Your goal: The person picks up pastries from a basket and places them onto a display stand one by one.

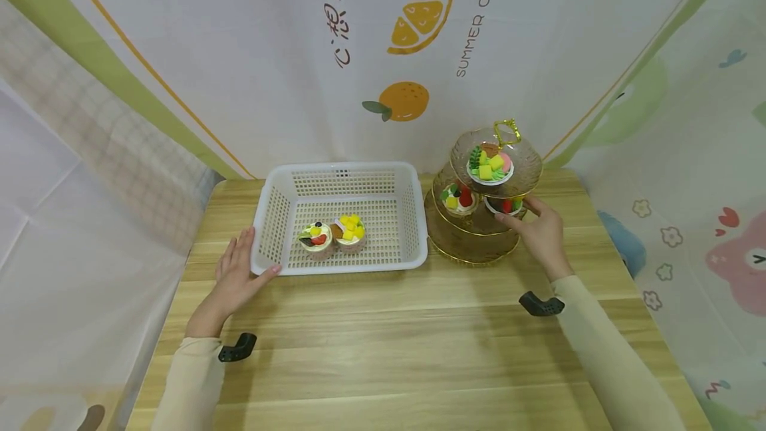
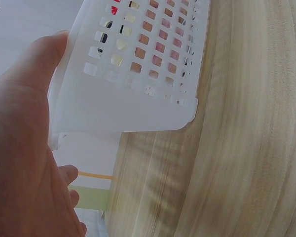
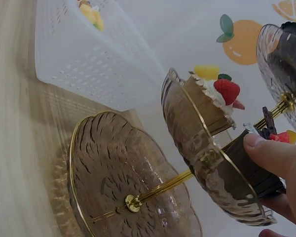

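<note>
A white perforated basket (image 1: pixel 341 181) sits mid-table with two fruit-topped cupcakes (image 1: pixel 316 237) (image 1: pixel 350 230) inside. My left hand (image 1: pixel 242 265) rests at its front-left corner, fingers straight along the side wall and thumb on the front rim; the left wrist view shows the thumb of that hand (image 2: pixel 24 148) on the basket wall (image 2: pixel 138 74). To the right stands a three-tier glass stand (image 1: pixel 473 248). My right hand (image 1: pixel 519 217) grips a cupcake (image 1: pixel 505 205) on the middle tier, with its thumb (image 3: pixel 276 155) on the dark wrapper (image 3: pixel 251 170).
Another cupcake (image 1: pixel 459 199) shares the middle tier, and one (image 1: pixel 491 166) sits on the top tier under a gold handle. The stand's bottom plate (image 3: pixel 118 173) is bare. Printed cloth hangs behind and beside the wooden table (image 1: pixel 389 338).
</note>
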`<state>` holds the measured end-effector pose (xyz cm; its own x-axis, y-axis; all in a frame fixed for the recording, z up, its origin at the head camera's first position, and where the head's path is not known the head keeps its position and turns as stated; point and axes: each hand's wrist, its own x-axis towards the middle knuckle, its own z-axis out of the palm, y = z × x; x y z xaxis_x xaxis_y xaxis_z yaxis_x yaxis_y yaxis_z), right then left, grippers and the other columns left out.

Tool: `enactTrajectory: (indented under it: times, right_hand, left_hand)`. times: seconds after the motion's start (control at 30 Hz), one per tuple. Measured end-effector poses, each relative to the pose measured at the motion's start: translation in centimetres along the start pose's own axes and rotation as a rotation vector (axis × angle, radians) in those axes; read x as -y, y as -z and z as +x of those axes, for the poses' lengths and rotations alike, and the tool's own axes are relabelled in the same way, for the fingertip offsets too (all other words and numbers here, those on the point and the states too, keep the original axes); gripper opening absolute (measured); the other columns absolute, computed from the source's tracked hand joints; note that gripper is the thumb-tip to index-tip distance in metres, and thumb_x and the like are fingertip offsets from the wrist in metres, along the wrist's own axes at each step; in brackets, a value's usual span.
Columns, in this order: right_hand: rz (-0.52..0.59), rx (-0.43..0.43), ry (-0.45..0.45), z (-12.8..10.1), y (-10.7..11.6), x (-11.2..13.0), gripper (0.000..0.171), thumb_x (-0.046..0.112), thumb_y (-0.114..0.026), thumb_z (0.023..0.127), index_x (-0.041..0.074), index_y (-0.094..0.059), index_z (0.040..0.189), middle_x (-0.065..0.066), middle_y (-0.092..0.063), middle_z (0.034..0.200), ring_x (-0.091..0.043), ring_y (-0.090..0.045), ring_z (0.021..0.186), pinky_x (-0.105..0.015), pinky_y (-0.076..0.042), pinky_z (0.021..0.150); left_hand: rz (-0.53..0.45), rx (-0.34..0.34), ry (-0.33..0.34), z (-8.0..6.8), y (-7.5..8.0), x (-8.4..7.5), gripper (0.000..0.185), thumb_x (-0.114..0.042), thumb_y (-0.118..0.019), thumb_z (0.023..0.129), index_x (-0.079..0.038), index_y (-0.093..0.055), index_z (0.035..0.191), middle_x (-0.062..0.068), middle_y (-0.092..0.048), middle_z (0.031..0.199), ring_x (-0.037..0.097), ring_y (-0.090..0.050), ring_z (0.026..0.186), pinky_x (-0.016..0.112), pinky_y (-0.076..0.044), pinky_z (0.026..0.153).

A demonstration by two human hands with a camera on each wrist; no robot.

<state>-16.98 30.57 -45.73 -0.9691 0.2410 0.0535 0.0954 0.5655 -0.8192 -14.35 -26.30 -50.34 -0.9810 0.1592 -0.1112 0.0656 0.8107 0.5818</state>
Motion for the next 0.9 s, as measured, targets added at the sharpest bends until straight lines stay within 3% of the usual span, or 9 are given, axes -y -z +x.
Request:
enactTrajectory:
  times: [0.63, 0.9]
  right_hand:
    - [-0.054, -0.025, 0.027, 0.62, -0.57, -0.94, 0.073, 0.04, -0.08, 0.082, 0.005, -0.054, 0.141, -0.022, -0.054, 0.144, -0.044, -0.043, 0.14, -0.063, -0.034, 0.113]
    - [-0.067, -0.071, 0.109, 0.74, -0.93, -1.06, 0.064, 0.034, -0.081, 0.082, 0.005, -0.061, 0.134, -0.021, -0.062, 0.136, -0.042, -0.052, 0.133, -0.061, -0.039, 0.109]
  left_hand:
    - [0.005, 0.004, 0.01, -0.03, 0.17, -0.21, 0.102, -0.051, -0.058, 0.094, -0.011, 0.009, 0.159, 0.023, 0.007, 0.166, 0.049, 0.011, 0.151, 0.075, 0.004, 0.112]
    - [0.009, 0.002, 0.012, 0.01, 0.1, -0.13, 0.103, -0.052, -0.058, 0.094, -0.012, 0.009, 0.159, 0.025, 0.005, 0.166, 0.05, 0.01, 0.151, 0.075, 0.003, 0.112]
